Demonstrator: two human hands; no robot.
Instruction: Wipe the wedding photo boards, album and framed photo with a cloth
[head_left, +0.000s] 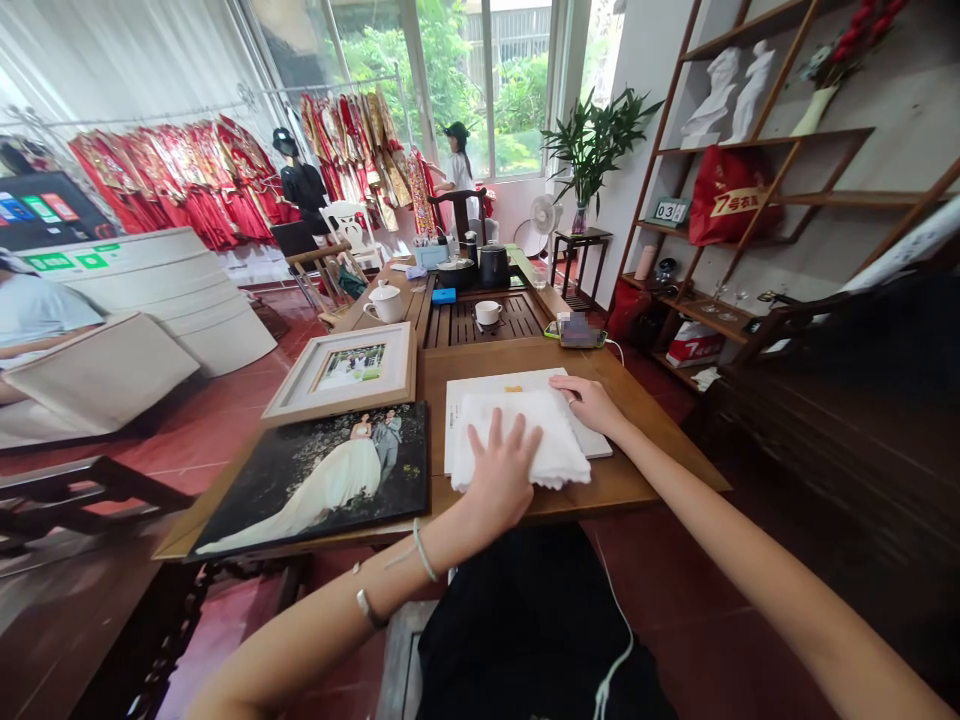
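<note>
A folded white cloth [553, 445] with a ruffled edge lies on a flat white board [540, 380] on the wooden table. My left hand [504, 462] presses down on the cloth with its fingers spread. At the board's far right corner, my right hand [589, 402] rests with fingers stretched along the edge. A small yellowish mark shows on the board beyond the cloth. To the left is a dark wedding photo panel [337, 470] showing a couple. Behind that panel lies a light wooden picture frame [296, 385] with a small photo inside a wide white mat.
The wooden table [645, 430] carries a slatted tea tray [450, 325], a white cup [488, 313], a lidded white teapot [385, 302], a black kettle [494, 266] and a phone [576, 330] on a cable. Shelves stand right. Two people are near red garments on racks.
</note>
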